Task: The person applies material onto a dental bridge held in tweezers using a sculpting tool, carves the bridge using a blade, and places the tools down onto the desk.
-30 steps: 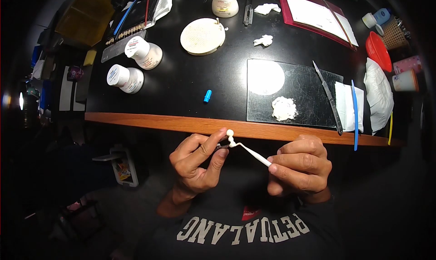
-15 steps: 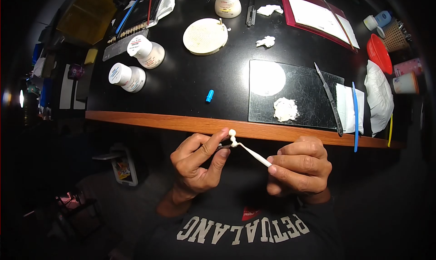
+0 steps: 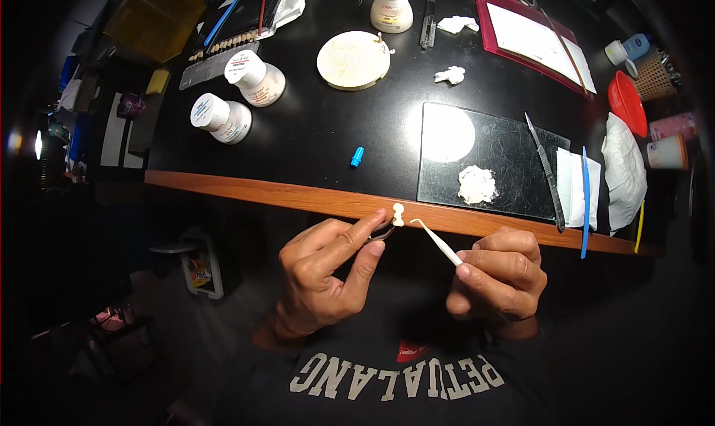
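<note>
In front of the table's wooden edge, my left hand [image 3: 334,266] is closed on a dark metal holding tool [image 3: 382,235], probably tweezers or a clamp, mostly hidden by the fingers. At its end is a small white dental piece [image 3: 398,215] of several rounded, tooth-like lobes. My right hand [image 3: 500,273] pinches a white-handled dental instrument [image 3: 445,247] with a thin, bent tip. That tip is just right of the dental piece, with a small gap between them. A glass slab [image 3: 514,143] beyond the hands bears a mound of white paste or powder [image 3: 476,185].
White-capped jars [image 3: 255,80] and a round honeycomb tray [image 3: 350,65] stand at the back left. A blue cap [image 3: 357,156] lies near the edge. A scalpel-like knife [image 3: 544,169], a blue stick [image 3: 585,202], crumpled tissue [image 3: 450,75] and a red bowl [image 3: 627,102] are to the right.
The instrument's tip has come away from the dental piece, where it was touching or very near it. The dental piece has turned slightly, and the view has shifted a little.
</note>
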The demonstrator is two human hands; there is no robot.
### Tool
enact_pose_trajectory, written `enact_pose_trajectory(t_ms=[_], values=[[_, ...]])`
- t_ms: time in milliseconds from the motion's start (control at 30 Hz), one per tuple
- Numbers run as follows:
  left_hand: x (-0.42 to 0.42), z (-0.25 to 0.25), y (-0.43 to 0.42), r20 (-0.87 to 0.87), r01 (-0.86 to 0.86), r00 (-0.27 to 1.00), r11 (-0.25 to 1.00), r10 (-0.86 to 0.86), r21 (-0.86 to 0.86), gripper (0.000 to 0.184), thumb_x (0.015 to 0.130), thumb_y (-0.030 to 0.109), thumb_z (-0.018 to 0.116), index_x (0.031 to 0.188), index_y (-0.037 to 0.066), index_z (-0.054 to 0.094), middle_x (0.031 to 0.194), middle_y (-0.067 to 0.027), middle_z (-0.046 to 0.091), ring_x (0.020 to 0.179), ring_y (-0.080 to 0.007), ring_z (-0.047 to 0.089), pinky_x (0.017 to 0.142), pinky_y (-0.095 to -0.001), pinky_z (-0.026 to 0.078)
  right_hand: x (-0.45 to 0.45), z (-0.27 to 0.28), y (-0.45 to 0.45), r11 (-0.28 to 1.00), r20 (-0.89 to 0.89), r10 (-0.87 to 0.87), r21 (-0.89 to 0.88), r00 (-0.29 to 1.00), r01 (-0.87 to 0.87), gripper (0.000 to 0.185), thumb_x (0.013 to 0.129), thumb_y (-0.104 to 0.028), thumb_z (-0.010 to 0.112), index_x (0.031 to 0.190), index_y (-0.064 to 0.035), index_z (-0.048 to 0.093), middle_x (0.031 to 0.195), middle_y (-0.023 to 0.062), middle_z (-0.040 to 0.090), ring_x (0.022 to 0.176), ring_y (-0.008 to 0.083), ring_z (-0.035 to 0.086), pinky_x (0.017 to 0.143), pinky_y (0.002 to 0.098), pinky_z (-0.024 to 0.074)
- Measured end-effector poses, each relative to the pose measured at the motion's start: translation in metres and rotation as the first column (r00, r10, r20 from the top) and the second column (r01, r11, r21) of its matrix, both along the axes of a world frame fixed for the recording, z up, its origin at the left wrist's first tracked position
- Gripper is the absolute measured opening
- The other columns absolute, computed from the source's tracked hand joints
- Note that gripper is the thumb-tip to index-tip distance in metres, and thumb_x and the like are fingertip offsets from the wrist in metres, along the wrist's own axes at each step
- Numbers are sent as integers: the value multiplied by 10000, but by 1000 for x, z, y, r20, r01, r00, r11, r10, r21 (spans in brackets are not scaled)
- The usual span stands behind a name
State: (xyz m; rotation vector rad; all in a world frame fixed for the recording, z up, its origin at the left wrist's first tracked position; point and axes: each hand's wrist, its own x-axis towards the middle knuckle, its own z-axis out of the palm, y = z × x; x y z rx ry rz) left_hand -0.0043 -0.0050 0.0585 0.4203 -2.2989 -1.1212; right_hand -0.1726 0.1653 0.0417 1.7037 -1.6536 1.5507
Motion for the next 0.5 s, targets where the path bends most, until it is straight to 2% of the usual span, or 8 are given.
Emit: enact_pose_trajectory(t_ms=[500], values=[[0,-3,-2,-23,2,1000,1000,-2,-8,331,868,6,779,1198,-8,773,758,-120,702,633,-208,667,602,-312,514,-2,3,-2,999,-17,36,34,999,-35,224,892,-298,845,956,-91,789,908,19,743,854,155,662,602,248,551]])
